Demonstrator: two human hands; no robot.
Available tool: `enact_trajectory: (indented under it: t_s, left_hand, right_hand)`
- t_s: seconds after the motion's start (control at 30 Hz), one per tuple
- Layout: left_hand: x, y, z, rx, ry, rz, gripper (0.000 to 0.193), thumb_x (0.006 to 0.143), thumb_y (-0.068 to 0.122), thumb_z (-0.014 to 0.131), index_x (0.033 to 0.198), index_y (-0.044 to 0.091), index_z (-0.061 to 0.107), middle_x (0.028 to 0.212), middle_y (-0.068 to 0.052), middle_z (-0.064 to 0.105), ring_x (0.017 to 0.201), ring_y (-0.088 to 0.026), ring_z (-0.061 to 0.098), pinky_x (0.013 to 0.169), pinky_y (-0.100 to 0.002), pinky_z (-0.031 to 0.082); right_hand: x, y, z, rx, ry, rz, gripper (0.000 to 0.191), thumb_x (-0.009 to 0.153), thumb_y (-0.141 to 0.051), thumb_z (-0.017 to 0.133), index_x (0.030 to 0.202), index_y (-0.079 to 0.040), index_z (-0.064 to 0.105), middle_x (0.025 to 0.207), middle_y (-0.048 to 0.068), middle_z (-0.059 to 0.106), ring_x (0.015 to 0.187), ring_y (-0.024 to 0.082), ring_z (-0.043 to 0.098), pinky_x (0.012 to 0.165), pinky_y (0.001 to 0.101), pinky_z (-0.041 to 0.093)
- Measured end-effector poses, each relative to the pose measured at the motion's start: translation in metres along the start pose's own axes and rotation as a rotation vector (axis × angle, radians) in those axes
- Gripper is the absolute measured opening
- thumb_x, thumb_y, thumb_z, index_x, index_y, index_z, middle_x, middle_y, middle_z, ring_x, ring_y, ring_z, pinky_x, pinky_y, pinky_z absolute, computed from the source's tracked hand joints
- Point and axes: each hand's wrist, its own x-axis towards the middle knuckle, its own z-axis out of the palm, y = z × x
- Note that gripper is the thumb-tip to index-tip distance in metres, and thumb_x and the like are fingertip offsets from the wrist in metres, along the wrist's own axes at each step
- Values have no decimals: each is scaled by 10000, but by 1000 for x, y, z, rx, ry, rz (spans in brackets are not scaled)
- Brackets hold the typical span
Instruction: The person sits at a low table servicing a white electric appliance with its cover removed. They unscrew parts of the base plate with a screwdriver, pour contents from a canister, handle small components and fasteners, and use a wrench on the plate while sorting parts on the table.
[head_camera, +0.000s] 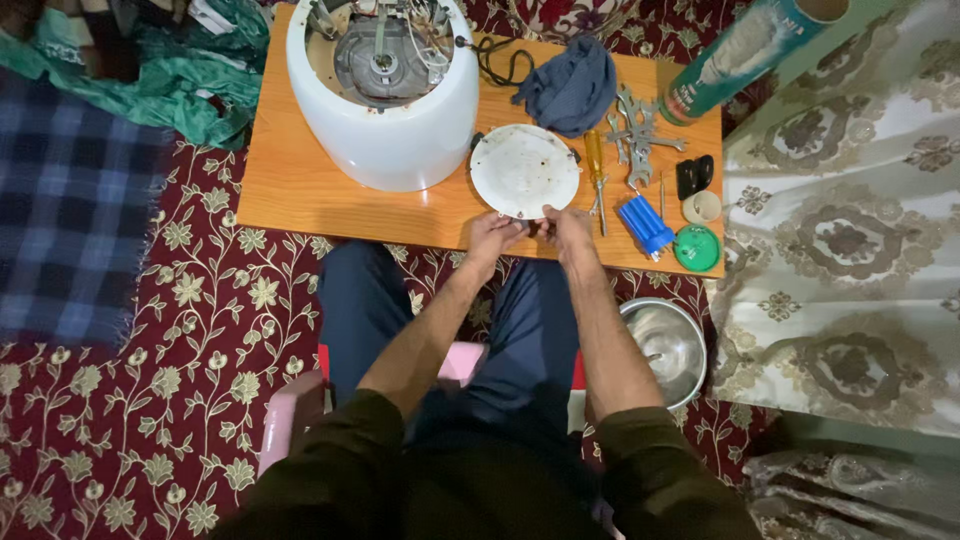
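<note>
The left hand (492, 235) and right hand (566, 226) are meeting together, pinching something tiny I cannot tell, beside the white round plate (524, 170).

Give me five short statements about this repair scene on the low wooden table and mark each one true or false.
1. Both hands, left hand and right hand, meet at the near edge of the round white plate. True.
2. The white appliance body stands sealed. False: its upturned end is open, showing wiring and metal parts.
3. A blue-grey cloth lies on the table. True.
4. The steel bowl sits on the table. False: it rests on the carpet by the person's right leg.
5. The spanners lie left of the plate. False: right of it.
</note>
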Motion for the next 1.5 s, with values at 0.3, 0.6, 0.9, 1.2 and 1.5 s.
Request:
enact_trajectory:
  t_s: [0.3,0.6,0.9,1.2,1.5]
  left_hand:
    - [-1,8,-4,-10,-36,-134,188,966,-26,617,1143,-81,652,1129,-169,696,1027,-277,713,944,-352,613]
    - [0,11,-7,-52,-61,-188,214,965,-24,617,1169,-85,635,1161,-184,693,1040,-279,724,970,-353,616]
    - [-3,11,-3,25,-33,-85,253,937,-28,623,1184,-79,623,1154,-157,699,1050,-255,713,959,-348,606]
    - [-1,9,-1,28,26,-59,252,911,-31,665,1160,-66,645,1122,-125,690,1029,-218,710,960,-338,608]
    - [1,9,0,12,46,-26,242,895,-28,704,1135,-47,681,1078,-105,706,1000,-204,704,916,-327,602]
  right_hand:
    - [-2,0,3,62,34,-24,106,955,-55,674,880,10,636,732,76,657,583,146,609,527,285,548]
    - [-4,2,3,44,17,-50,71,946,-53,664,895,-24,624,749,61,657,611,141,620,548,286,569]
    - [-6,2,3,26,-36,-68,117,969,-72,667,886,3,636,739,72,650,604,153,603,531,299,557]
    - [-3,3,1,73,-62,-65,117,956,-63,673,891,25,631,739,97,645,587,170,609,504,310,546]
    - [-4,-2,4,4,13,-44,152,973,-83,688,882,25,631,777,93,682,634,151,638,568,294,588]
